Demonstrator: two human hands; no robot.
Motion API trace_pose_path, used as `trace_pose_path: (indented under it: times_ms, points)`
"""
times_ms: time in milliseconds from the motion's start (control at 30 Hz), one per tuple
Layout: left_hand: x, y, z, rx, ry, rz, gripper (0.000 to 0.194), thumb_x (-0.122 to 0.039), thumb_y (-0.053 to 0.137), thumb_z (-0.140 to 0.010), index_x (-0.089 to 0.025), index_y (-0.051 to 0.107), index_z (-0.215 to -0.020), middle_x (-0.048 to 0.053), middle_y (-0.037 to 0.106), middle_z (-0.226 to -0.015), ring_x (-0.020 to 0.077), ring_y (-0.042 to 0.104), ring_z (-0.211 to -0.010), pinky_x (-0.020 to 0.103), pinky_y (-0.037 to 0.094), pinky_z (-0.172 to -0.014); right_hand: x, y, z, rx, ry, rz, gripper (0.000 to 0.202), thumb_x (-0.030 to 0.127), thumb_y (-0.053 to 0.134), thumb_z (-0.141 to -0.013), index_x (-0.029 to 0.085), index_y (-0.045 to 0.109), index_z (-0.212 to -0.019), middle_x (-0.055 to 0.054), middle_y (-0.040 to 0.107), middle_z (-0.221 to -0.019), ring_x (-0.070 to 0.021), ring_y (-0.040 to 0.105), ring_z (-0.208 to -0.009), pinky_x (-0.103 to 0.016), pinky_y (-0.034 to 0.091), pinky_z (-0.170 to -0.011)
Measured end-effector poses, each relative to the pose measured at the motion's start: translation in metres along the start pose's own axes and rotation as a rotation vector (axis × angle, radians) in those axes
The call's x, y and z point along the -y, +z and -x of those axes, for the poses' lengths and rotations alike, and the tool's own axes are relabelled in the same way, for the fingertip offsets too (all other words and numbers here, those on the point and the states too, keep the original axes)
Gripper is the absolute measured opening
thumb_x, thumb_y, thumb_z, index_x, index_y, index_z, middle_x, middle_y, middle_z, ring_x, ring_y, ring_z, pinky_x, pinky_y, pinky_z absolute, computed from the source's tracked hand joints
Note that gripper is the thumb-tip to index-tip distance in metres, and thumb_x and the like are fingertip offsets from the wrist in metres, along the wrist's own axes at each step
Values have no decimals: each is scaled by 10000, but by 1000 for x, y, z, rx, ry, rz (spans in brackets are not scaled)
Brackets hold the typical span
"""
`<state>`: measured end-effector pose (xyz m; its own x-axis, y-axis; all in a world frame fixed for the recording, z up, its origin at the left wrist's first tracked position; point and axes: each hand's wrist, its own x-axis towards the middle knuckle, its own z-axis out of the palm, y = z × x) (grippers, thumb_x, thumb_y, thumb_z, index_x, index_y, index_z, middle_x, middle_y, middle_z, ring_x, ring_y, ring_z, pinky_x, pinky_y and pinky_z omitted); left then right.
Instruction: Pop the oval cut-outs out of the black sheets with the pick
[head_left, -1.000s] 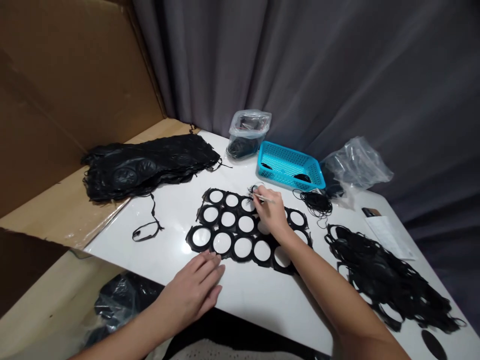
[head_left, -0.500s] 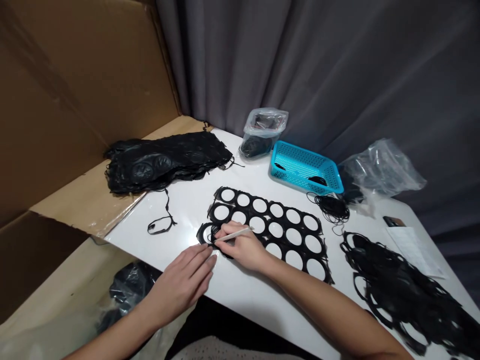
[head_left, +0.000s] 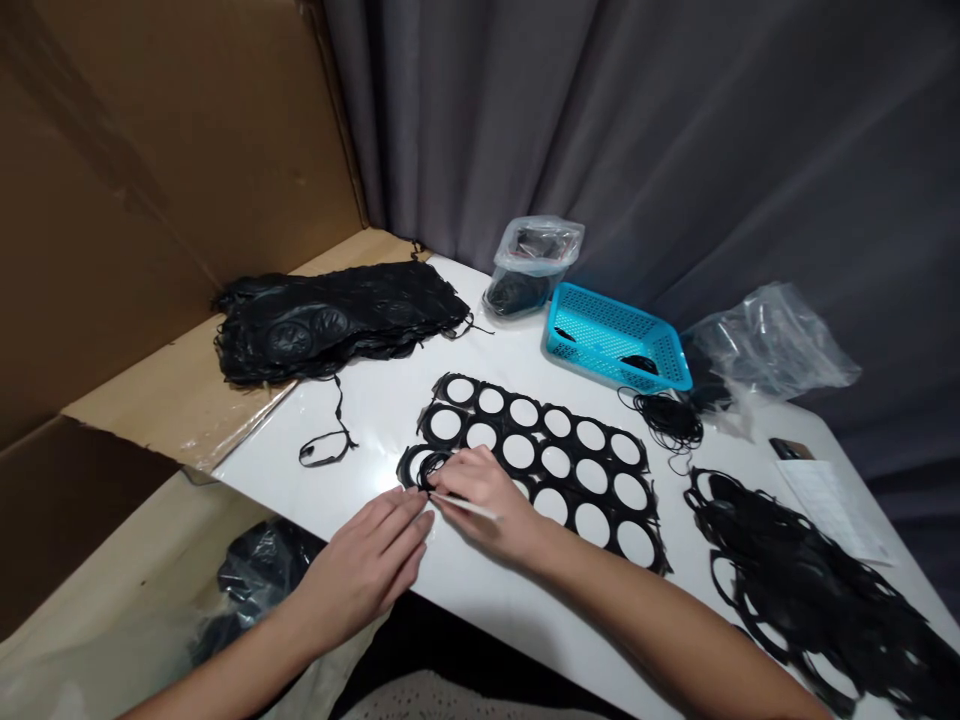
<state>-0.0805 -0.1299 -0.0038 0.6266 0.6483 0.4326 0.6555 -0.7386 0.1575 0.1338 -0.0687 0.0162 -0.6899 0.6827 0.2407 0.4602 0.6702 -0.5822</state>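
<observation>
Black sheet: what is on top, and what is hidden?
Over the sheet: black loops and the right hand, holding a white tool. The left fingers are at its edge. Holes under the right hand are hidden.

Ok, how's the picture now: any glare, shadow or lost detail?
Head view: glare whitens the table just left of the black sheet; same view, a soft shadow below the right forearm; head view again, layers of the black pile merge, and the paper is too blurred to read.

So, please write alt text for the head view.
A right hand holds a thin white tool at a black sheet with round holes on a white table, left hand at the sheet's edge; blue basket behind.
</observation>
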Motion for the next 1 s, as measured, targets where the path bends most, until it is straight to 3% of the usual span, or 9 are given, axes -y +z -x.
trace_pose_path:
  times_ms: [100, 167, 267, 333, 400, 533, 700, 1000]
  points:
    - [0, -1, -4, 20, 2, 40, 294, -136, 532, -968, -149, 620, -1248, 109, 672, -1201, 261, 615, -1150, 448, 503, -1053, -1, 0, -2, 15, -176, 208, 141, 109, 489, -972, 177, 612, -976, -98, 716, -1115, -221, 584, -1004, -395, 359, -886]
    - [1, -2, -8, 31, 7, 62, 281, -135, 525, -965, -150, 626, -1226, 101, 678, -1148, 250, 616, -1132, 441, 485, -1074, -12, -7, -14, -44, -169, 285, 175, 92, 452, -967, 174, 607, -968, -107, 711, -1102, -230, 578, -1000, -403, 344, -897]
    - [0, -5, -13, 28, 16, 73, 256, -147, 519, -960, -143, 630, -1191, 99, 676, -1075, 242, 623, -1072, 427, 498, -1040, -47, -33, -45, -270, 82, 321, 157, 118, 459, -943, 185, 585, -879, -82, 699, -890, -236, 580, -882, -388, 348, -846]
    - [-1, -8, -15, 31, 17, 68, 246, -151, 513, -958, -144, 628, -1175, 101, 671, -1065, 245, 620, -1041, 417, 522, -975, -71, -54, -65, -425, 267, 283, 132, 154, 479, -921, 199, 551, -819, -71, 683, -850, -229, 574, -817, -363, 361, -798]
    - [-2, -12, -17, 49, -1, 63, 231, -160, 505, -959, -157, 630, -1153, 97, 667, -1057, 245, 618, -999, 404, 539, -893, -87, -69, -76, -497, 365, 166, 130, 201, 501, -898, 217, 515, -770, -37, 656, -794, -204, 556, -745, -321, 372, -730]
    - [-1, -12, -26, 51, -73, 55, 239, -174, 481, -976, -176, 630, -1163, 96, 671, -1076, 239, 627, -963, 400, 541, -831, -85, -67, -73, -357, 379, -138, 169, 265, 555, -848, 229, 491, -697, 24, 580, -670, -164, 526, -658, -268, 379, -643]
    - [11, 4, -42, 45, -102, -20, 324, -237, 512, -981, -134, 593, -1277, 168, 588, -1381, 321, 522, -1312, 492, 482, -1055, -59, -39, -54, -107, 269, -317, 175, 225, 586, -852, 215, 511, -694, 11, 649, -790, -159, 598, -773, -273, 438, -740]
    - [19, 10, -43, 107, -111, 6, 399, -275, 544, -968, -138, 567, -1343, 163, 575, -1416, 334, 509, -1347, 515, 477, -1088, -55, -31, -48, -64, 240, -288, 166, 155, 660, -856, 210, 574, -725, 10, 680, -855, -164, 614, -856, -279, 448, -772]
